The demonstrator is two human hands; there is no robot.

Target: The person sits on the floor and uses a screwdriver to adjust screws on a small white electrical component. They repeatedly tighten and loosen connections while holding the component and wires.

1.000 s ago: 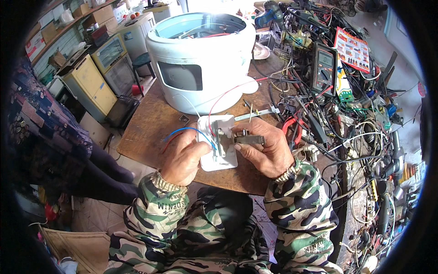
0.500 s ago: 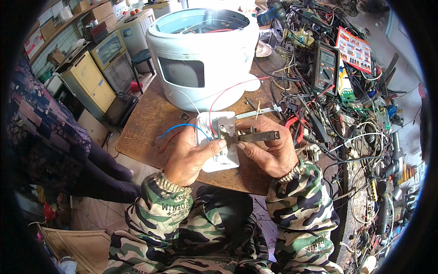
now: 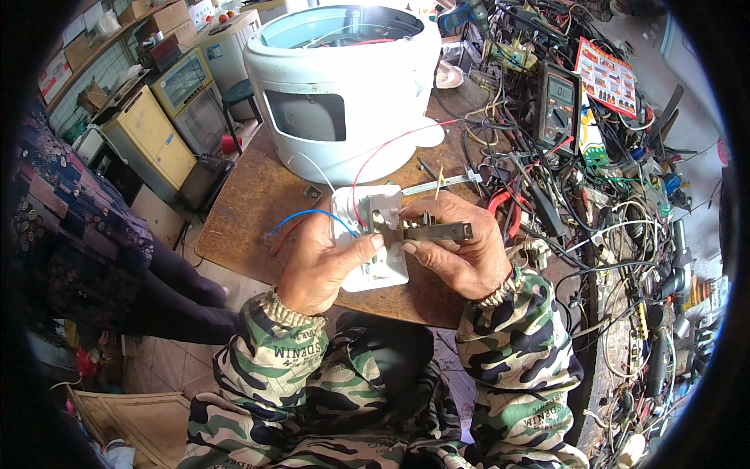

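Observation:
My left hand (image 3: 316, 262) grips a white plastic housing (image 3: 388, 273), its thumb pressed on the inner side. Blue wire (image 3: 308, 212) and red wire (image 3: 363, 181) run out of the housing; another red end shows by the left fingers. In my right hand (image 3: 466, 254), a narrow dark brown part (image 3: 441, 232) with small metal terminals is pinched between thumb and fingers. Its inner end sits at the housing's right edge; whether they touch I cannot tell. Beyond both hands stands a white round appliance body (image 3: 367, 129) with a rectangular opening in front.
Both hands are over a worn wooden table (image 3: 242, 223). Behind the right hand lies a metal strip (image 3: 437, 185). A multimeter (image 3: 558, 109), red-handled pliers (image 3: 512, 209) and tangled cables crowd the right side. At left stand a person (image 3: 94, 234) and a yellow cabinet (image 3: 148, 137).
The whole view has shifted slightly. The dark part has turned a little in my right fingers, showing more of its side. Both grips are kept.

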